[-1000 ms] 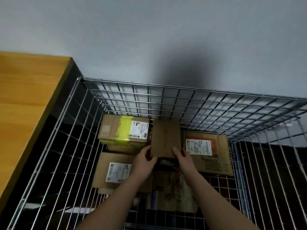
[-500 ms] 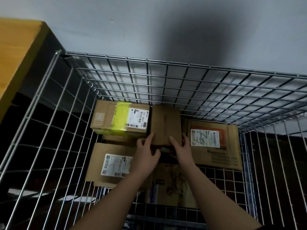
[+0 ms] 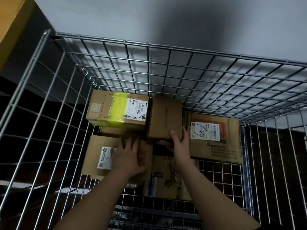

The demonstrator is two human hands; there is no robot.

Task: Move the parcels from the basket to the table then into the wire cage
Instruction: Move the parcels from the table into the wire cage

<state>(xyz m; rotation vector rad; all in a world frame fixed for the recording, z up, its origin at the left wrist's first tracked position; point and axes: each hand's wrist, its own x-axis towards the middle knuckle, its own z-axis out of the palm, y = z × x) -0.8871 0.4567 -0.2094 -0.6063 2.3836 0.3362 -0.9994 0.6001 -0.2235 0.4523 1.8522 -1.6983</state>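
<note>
Inside the wire cage (image 3: 166, 52), right hand (image 3: 180, 143) fingers grip a plain brown parcel (image 3: 164, 118); left hand (image 3: 127, 156) fingers spread open

We see brown cardboard parcels (image 3: 164, 118), one banded in neon yellow tape (image 3: 118, 110) with a white label (image 3: 135, 110), inside a silver wire cage (image 3: 166, 67).

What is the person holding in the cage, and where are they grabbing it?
The right hand grips the plain brown cardboard box at its near right corner, thumb on top. The left hand lies open over the flat cardboard parcel with a white label, holding nothing.
</note>
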